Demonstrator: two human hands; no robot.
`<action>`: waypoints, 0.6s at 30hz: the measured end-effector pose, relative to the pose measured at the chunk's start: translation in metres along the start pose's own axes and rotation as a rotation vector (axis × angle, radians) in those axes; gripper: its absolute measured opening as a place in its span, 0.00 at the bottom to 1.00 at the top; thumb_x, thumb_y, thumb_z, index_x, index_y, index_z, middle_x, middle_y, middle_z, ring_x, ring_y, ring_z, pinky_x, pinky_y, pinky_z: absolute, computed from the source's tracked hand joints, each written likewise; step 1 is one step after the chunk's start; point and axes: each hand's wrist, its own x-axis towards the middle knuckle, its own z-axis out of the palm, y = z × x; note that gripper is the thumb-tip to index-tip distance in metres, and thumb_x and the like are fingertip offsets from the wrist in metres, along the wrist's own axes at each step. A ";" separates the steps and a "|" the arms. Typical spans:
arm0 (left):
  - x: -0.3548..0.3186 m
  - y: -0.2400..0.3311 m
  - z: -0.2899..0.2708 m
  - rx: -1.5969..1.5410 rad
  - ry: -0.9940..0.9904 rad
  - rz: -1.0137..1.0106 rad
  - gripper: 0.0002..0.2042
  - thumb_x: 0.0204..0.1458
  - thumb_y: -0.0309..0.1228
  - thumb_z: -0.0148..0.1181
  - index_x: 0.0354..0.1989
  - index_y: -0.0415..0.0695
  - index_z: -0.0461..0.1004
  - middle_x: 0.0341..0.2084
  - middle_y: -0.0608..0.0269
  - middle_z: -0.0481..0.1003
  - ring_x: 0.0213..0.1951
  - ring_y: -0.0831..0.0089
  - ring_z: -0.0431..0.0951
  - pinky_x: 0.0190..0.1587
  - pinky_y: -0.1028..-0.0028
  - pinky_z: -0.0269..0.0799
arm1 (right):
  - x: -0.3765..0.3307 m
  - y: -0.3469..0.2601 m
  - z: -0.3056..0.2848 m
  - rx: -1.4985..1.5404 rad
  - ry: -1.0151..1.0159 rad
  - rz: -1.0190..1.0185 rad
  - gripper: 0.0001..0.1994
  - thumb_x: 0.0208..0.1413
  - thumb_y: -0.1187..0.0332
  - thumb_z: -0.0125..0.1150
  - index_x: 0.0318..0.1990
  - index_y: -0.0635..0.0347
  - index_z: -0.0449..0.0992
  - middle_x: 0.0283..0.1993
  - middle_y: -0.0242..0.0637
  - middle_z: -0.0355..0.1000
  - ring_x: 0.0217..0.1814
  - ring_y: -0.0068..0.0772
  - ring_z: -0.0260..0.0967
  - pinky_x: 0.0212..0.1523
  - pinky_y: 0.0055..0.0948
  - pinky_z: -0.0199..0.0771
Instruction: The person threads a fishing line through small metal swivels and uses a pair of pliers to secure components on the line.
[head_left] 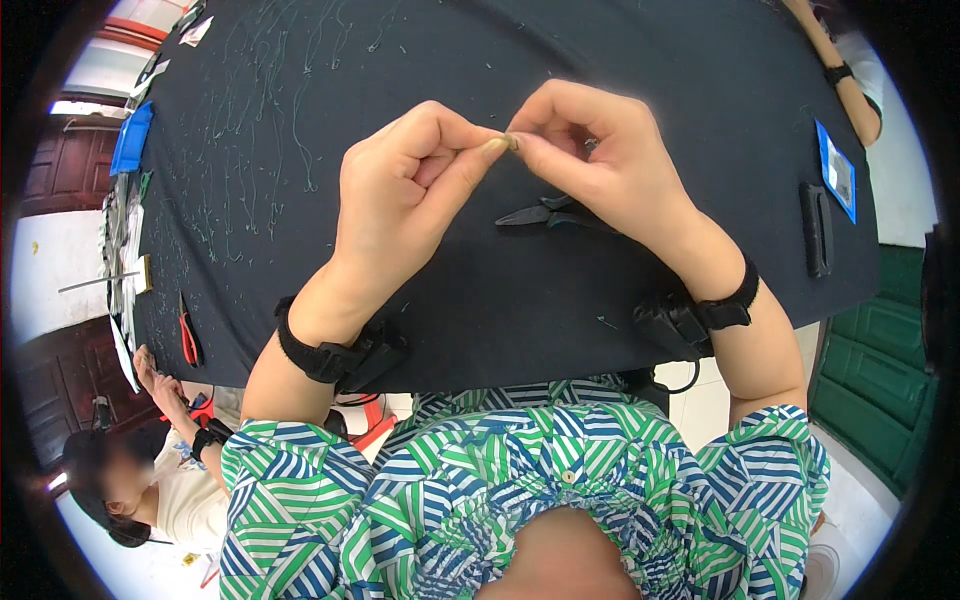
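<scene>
Between the pinched tips of left grip [400, 185] and right grip [618, 150] sits a small brownish piece [512, 142].

Far left: blue packet [131, 140], dark wooden panels [62, 172]. Near left: co-worker [180, 488] in dark cap [86, 478]. Right: blue-edged pouch [839, 172] near black oblong case [817, 230]. Near right: green panelled door [868, 375].

1 near, downward fisheye view, head-high

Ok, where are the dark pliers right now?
In the head view, the dark pliers lie on the black cloth, slightly right of centre, just below the right hand, which partly hides them.
</scene>
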 end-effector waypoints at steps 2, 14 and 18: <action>0.000 0.001 -0.001 -0.042 0.031 -0.036 0.03 0.52 0.22 0.64 0.31 0.36 0.76 0.16 0.75 0.65 0.20 0.89 0.60 0.22 0.85 0.56 | -0.001 -0.003 0.001 0.004 -0.019 0.000 0.04 0.51 0.71 0.63 0.31 0.61 0.76 0.19 0.29 0.61 0.19 0.18 0.55 0.21 0.23 0.55; 0.000 -0.004 0.001 -0.012 -0.066 -0.036 0.04 0.47 0.20 0.64 0.31 0.38 0.76 0.15 0.67 0.64 0.19 0.82 0.62 0.23 0.79 0.60 | 0.001 -0.018 -0.005 -0.260 0.008 -0.354 0.04 0.47 0.74 0.65 0.30 0.57 0.75 0.26 0.33 0.69 0.22 0.29 0.68 0.23 0.25 0.66; 0.002 -0.003 0.000 0.041 -0.087 0.036 0.04 0.46 0.21 0.65 0.29 0.38 0.76 0.16 0.64 0.66 0.18 0.78 0.64 0.23 0.77 0.60 | 0.004 -0.015 -0.005 -0.254 0.072 -0.377 0.05 0.48 0.74 0.65 0.32 0.58 0.75 0.26 0.34 0.69 0.22 0.28 0.68 0.23 0.25 0.66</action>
